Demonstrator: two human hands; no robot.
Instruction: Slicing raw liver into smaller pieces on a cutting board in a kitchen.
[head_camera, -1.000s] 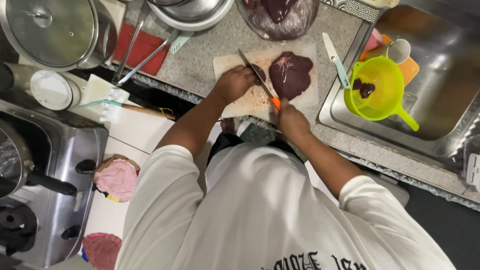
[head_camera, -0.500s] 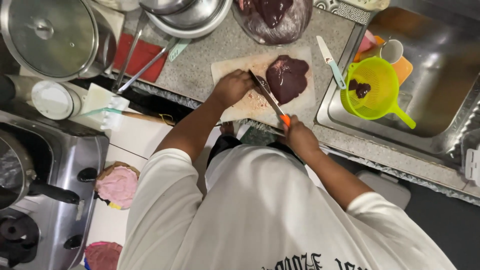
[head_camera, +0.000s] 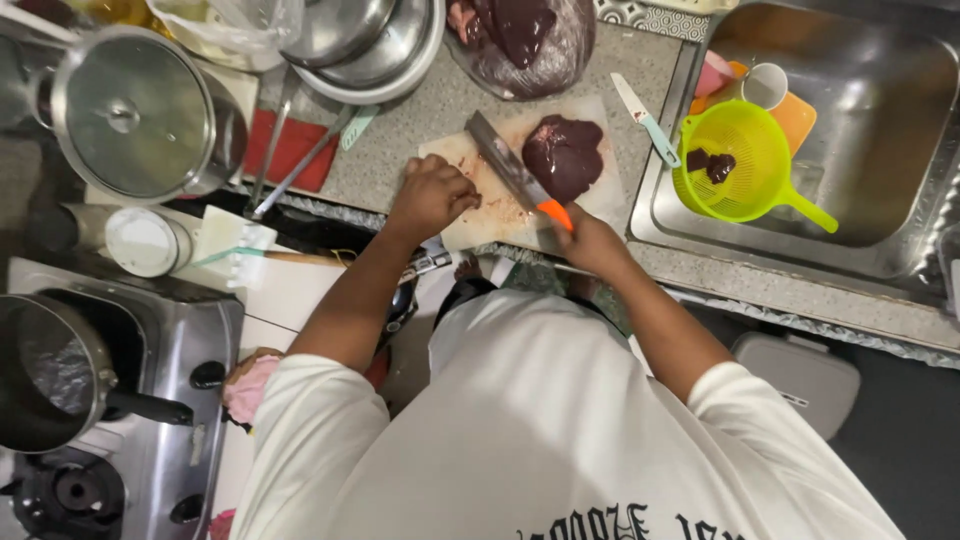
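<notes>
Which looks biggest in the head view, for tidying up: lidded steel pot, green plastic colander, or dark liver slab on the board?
1. Lidded steel pot.
2. Green plastic colander.
3. Dark liver slab.

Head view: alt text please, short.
Seen from above, a person's right hand holds an orange-handled knife over a cutting board beside a dark slab of meat; the left hand rests on the board. A green strainer sits in the sink.
</notes>
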